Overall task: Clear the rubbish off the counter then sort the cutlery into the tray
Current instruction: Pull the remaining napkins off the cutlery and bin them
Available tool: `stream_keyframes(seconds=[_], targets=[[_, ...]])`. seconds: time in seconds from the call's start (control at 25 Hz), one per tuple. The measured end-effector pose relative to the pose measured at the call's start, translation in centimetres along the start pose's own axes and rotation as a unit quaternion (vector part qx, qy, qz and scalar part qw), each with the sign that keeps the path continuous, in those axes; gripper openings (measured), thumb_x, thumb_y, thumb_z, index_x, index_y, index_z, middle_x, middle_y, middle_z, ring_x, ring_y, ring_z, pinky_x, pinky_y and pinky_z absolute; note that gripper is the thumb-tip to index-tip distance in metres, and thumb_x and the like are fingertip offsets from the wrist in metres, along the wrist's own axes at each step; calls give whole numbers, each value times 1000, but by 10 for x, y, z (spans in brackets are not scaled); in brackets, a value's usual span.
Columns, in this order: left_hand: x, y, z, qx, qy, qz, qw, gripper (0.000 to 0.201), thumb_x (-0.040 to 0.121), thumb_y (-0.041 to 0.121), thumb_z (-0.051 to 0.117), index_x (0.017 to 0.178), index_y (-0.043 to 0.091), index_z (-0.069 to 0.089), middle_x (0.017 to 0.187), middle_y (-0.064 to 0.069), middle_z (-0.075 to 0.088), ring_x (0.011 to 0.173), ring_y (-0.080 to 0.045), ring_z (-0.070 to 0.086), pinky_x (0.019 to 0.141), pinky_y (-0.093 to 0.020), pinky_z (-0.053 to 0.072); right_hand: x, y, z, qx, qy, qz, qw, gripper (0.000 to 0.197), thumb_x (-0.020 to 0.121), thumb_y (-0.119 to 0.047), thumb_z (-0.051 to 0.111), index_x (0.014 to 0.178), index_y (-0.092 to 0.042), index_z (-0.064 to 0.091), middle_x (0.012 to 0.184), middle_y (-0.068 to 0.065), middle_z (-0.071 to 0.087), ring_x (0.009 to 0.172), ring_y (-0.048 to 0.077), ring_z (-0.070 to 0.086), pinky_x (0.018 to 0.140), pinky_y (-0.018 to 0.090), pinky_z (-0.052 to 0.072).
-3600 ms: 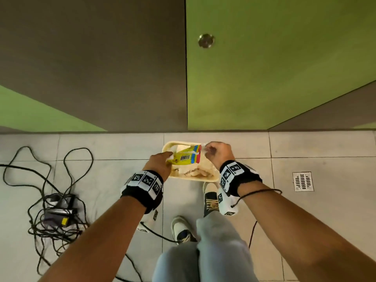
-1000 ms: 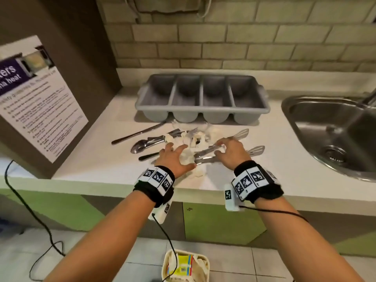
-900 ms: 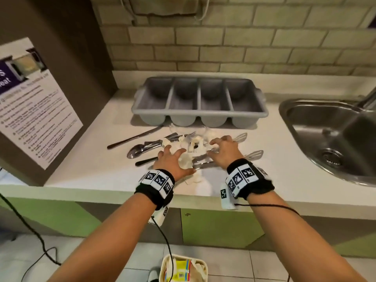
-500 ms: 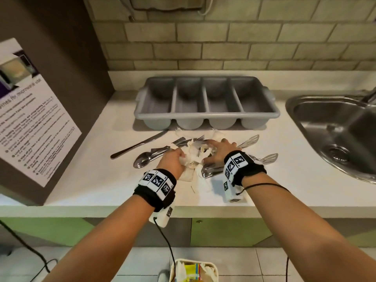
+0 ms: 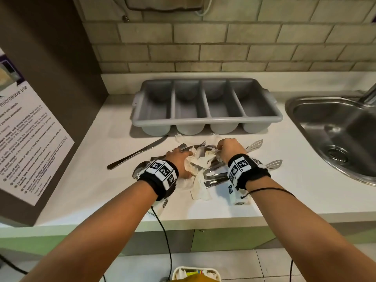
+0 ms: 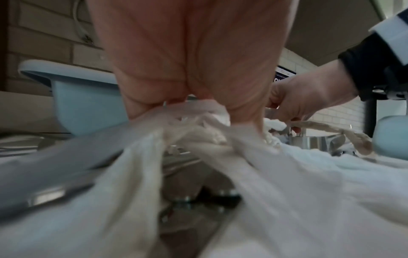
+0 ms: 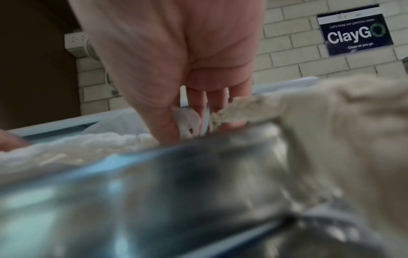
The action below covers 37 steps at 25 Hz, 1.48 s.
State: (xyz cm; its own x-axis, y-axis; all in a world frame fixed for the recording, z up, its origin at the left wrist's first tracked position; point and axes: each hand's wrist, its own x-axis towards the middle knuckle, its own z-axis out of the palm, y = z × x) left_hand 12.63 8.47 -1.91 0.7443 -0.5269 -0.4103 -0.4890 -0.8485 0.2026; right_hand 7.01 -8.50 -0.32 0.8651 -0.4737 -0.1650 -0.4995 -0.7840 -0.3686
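Observation:
Crumpled white tissue paper [image 5: 200, 162] lies on the white counter [image 5: 97, 180] among several pieces of metal cutlery. My left hand [image 5: 179, 161] grips a bunch of the tissue [image 6: 194, 125] from the left. My right hand [image 5: 227, 148] pinches another piece of tissue [image 7: 229, 111] at the pile's far right. A knife [image 5: 136, 154] lies to the left, a spoon [image 5: 139, 170] under my left wrist, slotted servers [image 5: 255, 144] and tongs [image 5: 215, 176] by my right wrist. The empty grey four-compartment cutlery tray [image 5: 205, 103] stands just behind the pile.
A steel sink [image 5: 341, 133] is set into the counter on the right. A dark appliance with a printed notice [image 5: 26, 147] stands at the left. A brick wall runs behind. On the floor below sits a cream bin [image 5: 196, 274] holding rubbish.
I came up from the floor bin to the counter. Both hands went from flat on the tissue pile to curled round it, gathering the tissue inward.

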Motion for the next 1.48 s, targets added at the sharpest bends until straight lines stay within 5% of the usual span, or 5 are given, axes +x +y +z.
stream_keyframes(seconds=[0.32,0.64,0.96,1.16,1.48], targets=[[11,-8,1,-166,102,-15,981,59,77,16,69,132,24,48,131,-15,53,125,-29,46,108,-35,38,2,-13,12,-68,-114,-71,989,48,68,-35,72,113,-33,59,118,6,49,106,30,49,97,40,46],[6,-20,-12,-282,194,-42,939,43,82,0,61,122,16,57,119,-12,64,107,-25,60,83,-15,38,5,-1,12,80,34,-24,996,21,80,6,48,85,-6,64,97,19,64,90,33,61,74,27,45],[-16,-38,-30,-278,240,-89,926,29,83,8,63,112,11,61,118,-16,63,107,-29,58,84,-23,42,-9,14,-16,223,134,-39,965,23,82,7,55,100,-6,59,93,14,60,88,28,60,85,34,50],[-37,-28,-49,-302,296,-74,903,24,87,8,57,111,5,60,111,-16,65,87,-21,53,76,-18,35,-28,21,-37,268,177,-59,945,19,82,8,56,98,1,64,96,12,63,84,15,53,66,6,35],[-81,23,-69,-367,388,-50,844,27,86,14,62,112,10,59,101,-6,62,89,-16,56,73,-15,42,-72,36,-65,352,242,-117,896,17,78,7,61,88,-5,68,89,3,63,84,13,56,70,0,41]])
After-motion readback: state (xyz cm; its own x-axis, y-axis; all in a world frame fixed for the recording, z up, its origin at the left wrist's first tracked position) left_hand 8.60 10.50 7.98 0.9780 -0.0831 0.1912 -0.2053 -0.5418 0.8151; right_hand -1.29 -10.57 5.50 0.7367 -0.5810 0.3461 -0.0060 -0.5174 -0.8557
